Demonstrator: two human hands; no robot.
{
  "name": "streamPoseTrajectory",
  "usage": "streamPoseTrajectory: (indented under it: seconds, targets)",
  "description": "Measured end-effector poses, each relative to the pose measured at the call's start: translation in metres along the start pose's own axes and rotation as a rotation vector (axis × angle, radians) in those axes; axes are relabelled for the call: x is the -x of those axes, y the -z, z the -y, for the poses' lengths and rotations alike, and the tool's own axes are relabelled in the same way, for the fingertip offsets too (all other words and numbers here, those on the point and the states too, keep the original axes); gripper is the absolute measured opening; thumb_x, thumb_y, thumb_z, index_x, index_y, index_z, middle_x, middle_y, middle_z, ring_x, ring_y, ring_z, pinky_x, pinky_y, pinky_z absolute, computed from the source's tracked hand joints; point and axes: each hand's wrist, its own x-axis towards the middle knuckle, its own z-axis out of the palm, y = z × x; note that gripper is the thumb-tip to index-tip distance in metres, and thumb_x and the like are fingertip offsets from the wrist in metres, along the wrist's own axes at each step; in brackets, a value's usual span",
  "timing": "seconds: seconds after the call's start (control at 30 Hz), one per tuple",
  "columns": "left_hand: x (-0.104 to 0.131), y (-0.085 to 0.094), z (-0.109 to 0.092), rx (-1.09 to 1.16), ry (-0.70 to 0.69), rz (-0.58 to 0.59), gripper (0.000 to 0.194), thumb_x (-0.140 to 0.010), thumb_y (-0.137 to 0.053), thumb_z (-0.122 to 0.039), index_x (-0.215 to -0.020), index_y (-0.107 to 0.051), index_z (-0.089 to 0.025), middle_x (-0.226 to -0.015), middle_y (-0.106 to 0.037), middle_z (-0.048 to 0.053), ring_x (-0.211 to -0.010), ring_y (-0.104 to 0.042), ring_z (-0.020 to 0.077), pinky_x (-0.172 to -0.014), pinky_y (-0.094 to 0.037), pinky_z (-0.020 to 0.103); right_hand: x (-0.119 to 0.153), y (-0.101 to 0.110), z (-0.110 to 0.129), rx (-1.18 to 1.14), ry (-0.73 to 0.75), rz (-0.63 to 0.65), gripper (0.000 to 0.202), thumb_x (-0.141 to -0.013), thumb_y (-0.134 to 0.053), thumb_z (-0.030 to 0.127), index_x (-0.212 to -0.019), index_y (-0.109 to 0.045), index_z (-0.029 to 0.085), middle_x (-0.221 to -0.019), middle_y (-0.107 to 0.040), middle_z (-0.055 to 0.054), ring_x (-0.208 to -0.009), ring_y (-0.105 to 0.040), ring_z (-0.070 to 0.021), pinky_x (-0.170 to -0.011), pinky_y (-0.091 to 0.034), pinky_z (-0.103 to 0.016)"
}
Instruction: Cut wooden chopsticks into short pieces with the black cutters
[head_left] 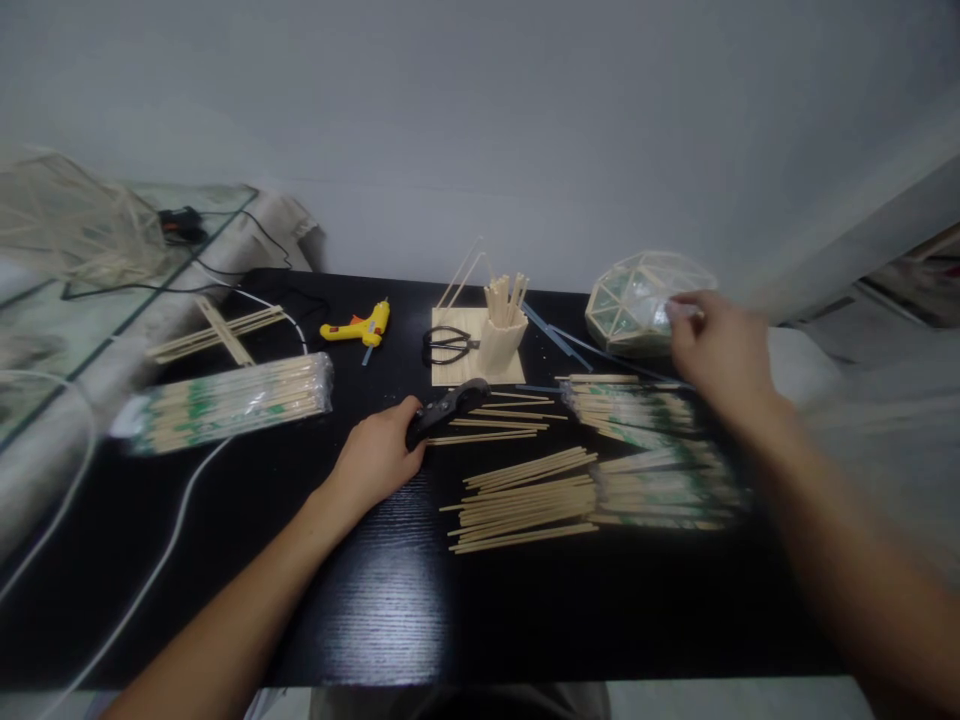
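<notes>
Black worktop [675, 600], a hand reaching on either side of the stick cup [501, 340].
Nearest, loose sticks [525, 500] fan out from clear packs [660, 485] in front of the cup and to its right. Front-left of the cup, the left hand [379, 450] has its fingers closed round a dark tool [450, 405], low beside thin sticks [495, 437]; any lift of it would call for care not to drag them. Left of the cup lie scissors [448, 345], then a yellow glue gun [358, 328]. Right of it, the right hand [716, 345] is at the stick dome [637, 300], apparently mid-reach; blur hides whether it grips anything, and that light frame would want a gentle touch. Behind the cup rises a grey wall [450, 120].
</notes>
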Motion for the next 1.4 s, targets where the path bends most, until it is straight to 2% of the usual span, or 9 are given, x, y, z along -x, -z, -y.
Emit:
streamPoseTrajectory:
  seconds: [0.13,0.23,0.4,0.5,0.63,0.83,0.97,1.17,1.4]
  targets:
    - [0.001,0.001,-0.001,0.16,-0.007,-0.04,0.009,-0.092,-0.054,-0.029,-0.097,-0.058,-0.023,-0.09,-0.073,0.006,-0.084,-0.071,0.027,-0.07,-0.045,0.032,0.021,-0.002,0.033,-0.255,0.03,0.037,0.049,-0.109,-0.034,0.049,-0.097,-0.073,0.021,-0.069,-0.058,-0.002,-0.058,-0.052,-0.0162,-0.065,-0.04,-0.032]
    - [0.003,0.002,-0.002,0.309,-0.009,-0.094,0.013,-0.094,-0.055,-0.034,-0.091,-0.058,-0.023,-0.077,-0.068,0.001,-0.072,-0.066,0.0204,-0.067,-0.042,0.029,0.043,-0.008,0.066,-0.769,-0.02,0.166,0.062,-0.103,-0.037,0.068,-0.092,-0.072,0.018,-0.078,-0.058,-0.002,-0.066,-0.06,-0.0156,-0.065,-0.048,-0.032]
    - [0.002,0.004,-0.001,0.494,0.017,-0.183,0.026,-0.096,-0.056,-0.045,-0.087,-0.062,-0.021,-0.073,-0.062,-0.002,-0.07,-0.058,0.0157,-0.066,-0.041,0.026,0.072,-0.031,0.11,-0.801,0.007,0.425,0.077,-0.104,-0.026,0.072,-0.067,-0.068,0.018,-0.052,-0.04,0.003,-0.049,-0.04,-0.0119,-0.051,-0.031,-0.028]
    - [0.0,0.004,0.0,0.601,-0.002,-0.229,0.028,-0.097,-0.057,-0.046,-0.089,-0.065,-0.02,-0.079,-0.064,-0.002,-0.077,-0.059,0.0154,-0.072,-0.043,0.026,0.078,-0.045,0.121,-0.866,0.02,0.613,0.063,-0.102,-0.044,0.067,-0.07,-0.067,0.017,-0.05,-0.038,0.006,-0.047,-0.034,-0.0099,-0.048,-0.028,-0.027]
    - [-0.002,0.003,0.002,0.652,0.002,-0.276,0.026,-0.096,-0.059,-0.045,-0.092,-0.066,-0.02,-0.08,-0.064,-0.003,-0.076,-0.057,0.0143,-0.073,-0.042,0.026,0.077,-0.056,0.115,-0.833,0.13,0.732,0.033,-0.097,-0.063,0.047,-0.093,-0.073,0.015,-0.058,-0.052,0.005,-0.052,-0.046,-0.0104,-0.053,-0.038,-0.025]
    - [-0.003,0.004,0.006,0.681,0.036,-0.39,0.025,-0.095,-0.06,-0.043,-0.089,-0.065,-0.019,-0.078,-0.063,-0.002,-0.074,-0.054,0.0147,-0.071,-0.042,0.026,0.074,-0.069,0.096,-0.682,0.182,0.958,0.021,-0.096,-0.063,0.031,-0.106,-0.074,0.017,-0.083,-0.076,-0.005,-0.072,-0.071,-0.0169,-0.07,-0.055,-0.03]
    - [-0.003,0.004,0.007,0.662,0.056,-0.442,0.024,-0.094,-0.06,-0.042,-0.089,-0.065,-0.019,-0.074,-0.059,-0.003,-0.071,-0.052,0.0146,-0.068,-0.041,0.026,0.081,-0.077,0.095,-0.4,0.334,0.896,0.015,-0.098,-0.06,0.019,-0.103,-0.075,0.019,-0.099,-0.081,-0.007,-0.092,-0.074,-0.0221,-0.085,-0.053,-0.034]
    - [-0.003,0.006,0.004,0.662,0.049,-0.416,0.025,-0.094,-0.059,-0.043,-0.088,-0.065,-0.019,-0.076,-0.062,-0.001,-0.073,-0.055,0.0154,-0.07,-0.044,0.026,0.09,-0.085,0.101,-0.157,0.386,0.833,0.009,-0.096,-0.064,0.013,-0.095,-0.072,0.016,-0.093,-0.078,-0.008,-0.085,-0.071,-0.022,-0.077,-0.048,-0.031]
    - [-0.001,0.007,0.002,0.63,0.009,-0.381,0.021,-0.095,-0.059,-0.038,-0.087,-0.064,-0.019,-0.077,-0.062,-0.002,-0.073,-0.055,0.0141,-0.071,-0.044,0.025,0.099,-0.092,0.107,0.079,0.535,0.841,0.012,-0.097,-0.062,0.012,-0.093,-0.073,0.014,-0.098,-0.075,-0.013,-0.096,-0.068,-0.0254,-0.086,-0.046,-0.033]
